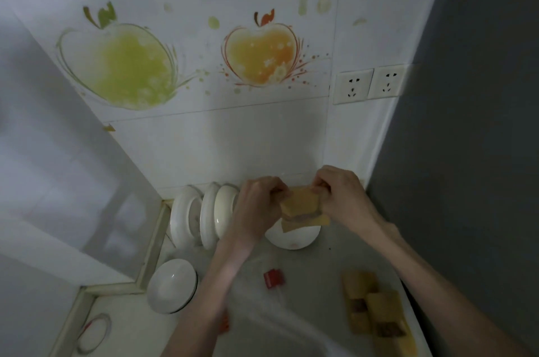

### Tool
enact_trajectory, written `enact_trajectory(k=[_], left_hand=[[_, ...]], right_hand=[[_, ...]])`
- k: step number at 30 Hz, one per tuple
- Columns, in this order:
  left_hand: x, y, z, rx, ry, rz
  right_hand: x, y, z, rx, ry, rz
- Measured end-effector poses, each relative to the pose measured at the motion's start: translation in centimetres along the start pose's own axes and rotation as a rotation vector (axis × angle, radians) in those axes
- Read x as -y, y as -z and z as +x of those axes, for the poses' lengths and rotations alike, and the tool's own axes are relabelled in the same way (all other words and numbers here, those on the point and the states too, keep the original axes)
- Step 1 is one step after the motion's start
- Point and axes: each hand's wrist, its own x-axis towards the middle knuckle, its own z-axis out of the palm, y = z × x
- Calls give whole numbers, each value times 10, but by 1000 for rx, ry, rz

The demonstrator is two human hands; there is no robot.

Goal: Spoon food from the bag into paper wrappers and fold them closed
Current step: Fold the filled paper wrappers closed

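Observation:
Both my hands hold one yellow paper wrapper (302,205) above a white bowl (293,237) near the back wall. My left hand (258,207) pinches its left edge and my right hand (341,196) pinches its right edge. A strip of dark pinkish filling shows between the folded upper flap and the lower sheet. On the counter at the lower right lie several filled yellow wrappers (376,313), some showing dark filling. A clear plastic bag (262,298) with a red label (274,278) lies below my forearms. No spoon is visible.
Three white dishes (204,215) stand on edge against the wall at the left. A white bowl (172,285) sits near the counter's left edge, and a tape ring (94,333) lies lower left. Two wall sockets (369,85) are upper right; a dark wall (466,181) bounds the right.

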Motion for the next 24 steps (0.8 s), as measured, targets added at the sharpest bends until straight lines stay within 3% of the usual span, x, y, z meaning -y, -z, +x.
enact_trajectory(k=[5,10,13,17,21,24], left_hand=[[16,-17,-3,-44,15,-141],[42,-54,-26,8,350,-590],[62,-81,-53,154,563,-714],[85,-114,-105,210,727,-785],[108,-149,-151,262,1000,-724],[119,-169,-174,371,987,-610]], right_hand=[[-15,-10,-2,-76,-136,95],[-34,-33,-8,-102,-362,329],[-46,-63,-24,-13,-500,542],[-66,-117,-70,170,-711,659],[-93,-166,-138,470,-820,533],[-104,-187,-173,555,-893,470]])
